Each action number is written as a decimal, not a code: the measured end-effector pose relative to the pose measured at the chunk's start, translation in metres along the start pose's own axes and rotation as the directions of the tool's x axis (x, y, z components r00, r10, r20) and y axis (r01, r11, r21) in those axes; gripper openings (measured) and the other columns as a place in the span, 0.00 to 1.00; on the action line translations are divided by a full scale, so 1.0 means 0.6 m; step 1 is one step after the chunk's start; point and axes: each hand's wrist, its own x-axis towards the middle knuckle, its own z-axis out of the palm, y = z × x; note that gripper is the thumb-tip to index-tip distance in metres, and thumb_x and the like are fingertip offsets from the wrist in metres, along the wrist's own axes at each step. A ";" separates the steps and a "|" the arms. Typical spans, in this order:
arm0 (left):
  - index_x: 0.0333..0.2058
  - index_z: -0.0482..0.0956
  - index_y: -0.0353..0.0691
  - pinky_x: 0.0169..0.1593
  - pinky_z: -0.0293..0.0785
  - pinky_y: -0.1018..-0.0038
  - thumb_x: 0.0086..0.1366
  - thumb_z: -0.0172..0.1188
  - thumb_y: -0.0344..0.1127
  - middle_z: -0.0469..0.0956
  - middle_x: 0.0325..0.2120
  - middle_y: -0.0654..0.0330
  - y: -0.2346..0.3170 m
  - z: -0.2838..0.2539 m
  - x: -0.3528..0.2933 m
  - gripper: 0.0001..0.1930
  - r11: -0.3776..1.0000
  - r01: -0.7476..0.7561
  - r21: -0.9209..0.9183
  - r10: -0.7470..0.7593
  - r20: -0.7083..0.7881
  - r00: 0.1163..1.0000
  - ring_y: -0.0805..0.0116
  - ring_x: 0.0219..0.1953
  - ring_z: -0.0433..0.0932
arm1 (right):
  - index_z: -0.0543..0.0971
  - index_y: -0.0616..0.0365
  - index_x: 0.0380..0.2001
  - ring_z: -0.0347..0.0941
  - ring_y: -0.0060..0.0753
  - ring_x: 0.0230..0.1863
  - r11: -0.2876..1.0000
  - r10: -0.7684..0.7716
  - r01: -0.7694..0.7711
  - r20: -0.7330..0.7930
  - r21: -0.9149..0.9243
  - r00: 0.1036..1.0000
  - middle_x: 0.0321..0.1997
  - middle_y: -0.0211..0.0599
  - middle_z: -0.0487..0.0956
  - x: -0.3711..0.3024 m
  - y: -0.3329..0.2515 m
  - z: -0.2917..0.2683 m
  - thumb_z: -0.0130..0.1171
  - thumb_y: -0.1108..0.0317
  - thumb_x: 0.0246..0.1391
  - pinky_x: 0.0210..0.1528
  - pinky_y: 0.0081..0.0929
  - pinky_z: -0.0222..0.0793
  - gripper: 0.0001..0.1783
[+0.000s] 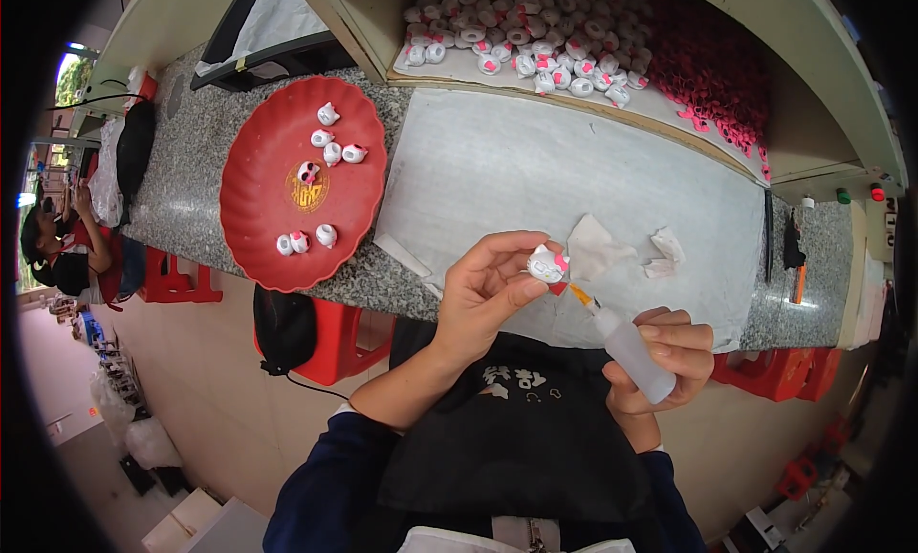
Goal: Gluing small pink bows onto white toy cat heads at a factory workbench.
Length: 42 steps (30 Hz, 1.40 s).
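Observation:
Between the thumb and fingers of my left hand [488,290] is a small white cat-head figurine [546,264] with a pink bow. My right hand [674,352] is wrapped round a translucent white squeeze bottle [635,355], tilted up to the left. Its narrow orange tip [579,293] points at the lower edge of the figurine; whether they touch I cannot tell. Both hands are over the near edge of a white work sheet [469,161]. Crumpled white tissue [598,247] lies just beyond them, with a second white scrap [664,251] to its right.
A red scalloped plate [258,161] on the left holds several white figurines [332,153]. On a shelf at the back, many white figurines [545,37] are piled beside small pink pieces [717,85]. Red stools [335,343] stand below the counter. Another person [72,242] sits far left.

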 end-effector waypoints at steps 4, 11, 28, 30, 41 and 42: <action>0.41 0.63 0.32 0.43 0.67 0.72 0.51 0.54 0.25 0.68 0.38 0.51 0.002 0.002 0.000 0.18 1.000 0.009 0.013 -0.009 -0.007 1.000 0.68 0.39 0.70 | 0.64 0.54 0.27 0.62 0.22 0.20 1.000 -0.007 0.007 0.015 0.009 1.000 0.27 0.32 0.65 0.001 0.001 0.000 0.66 0.61 0.31 0.21 0.19 0.63 0.23; 0.41 0.63 0.32 0.43 0.68 0.72 0.51 0.54 0.25 0.68 0.38 0.51 -0.002 -0.002 0.000 0.18 1.000 0.005 0.015 -0.005 -0.006 1.000 0.67 0.39 0.70 | 0.64 0.54 0.27 0.62 0.22 0.20 1.000 0.010 -0.011 0.062 0.008 0.998 0.26 0.31 0.65 0.000 -0.002 -0.004 0.66 0.60 0.32 0.22 0.19 0.62 0.22; 0.39 0.66 0.30 0.46 0.64 0.74 0.49 0.52 0.19 0.65 0.38 0.51 -0.006 -0.006 -0.002 0.15 0.924 -0.192 0.330 0.163 0.113 0.980 0.66 0.42 0.67 | 0.64 0.54 0.27 0.62 0.23 0.21 1.000 0.004 -0.005 0.056 0.013 0.998 0.27 0.32 0.65 0.001 -0.001 0.000 0.66 0.62 0.31 0.22 0.19 0.63 0.23; 0.39 0.66 0.30 0.46 0.64 0.73 0.49 0.52 0.18 0.65 0.39 0.50 -0.005 -0.007 -0.001 0.15 0.911 -0.208 0.356 0.177 0.118 0.977 0.65 0.42 0.67 | 0.64 0.54 0.27 0.62 0.23 0.20 1.000 0.016 -0.017 0.076 0.020 0.997 0.27 0.32 0.65 0.001 -0.001 -0.001 0.66 0.62 0.31 0.22 0.20 0.63 0.22; 0.39 0.66 0.30 0.45 0.63 0.73 0.49 0.51 0.18 0.65 0.39 0.50 -0.005 -0.014 0.004 0.15 0.861 -0.286 0.421 0.242 0.156 0.958 0.65 0.42 0.67 | 0.64 0.55 0.26 0.62 0.23 0.21 0.998 0.053 -0.052 0.037 -0.035 0.998 0.26 0.33 0.65 0.003 0.004 -0.006 0.65 0.62 0.32 0.23 0.21 0.62 0.22; 0.39 0.66 0.30 0.45 0.63 0.73 0.49 0.52 0.18 0.65 0.39 0.50 -0.004 -0.013 0.005 0.16 0.875 -0.273 0.400 0.244 0.124 0.962 0.66 0.41 0.67 | 0.63 0.56 0.26 0.62 0.24 0.21 0.997 0.067 -0.066 0.024 -0.029 0.997 0.26 0.34 0.65 0.004 0.007 -0.010 0.65 0.64 0.32 0.23 0.21 0.62 0.21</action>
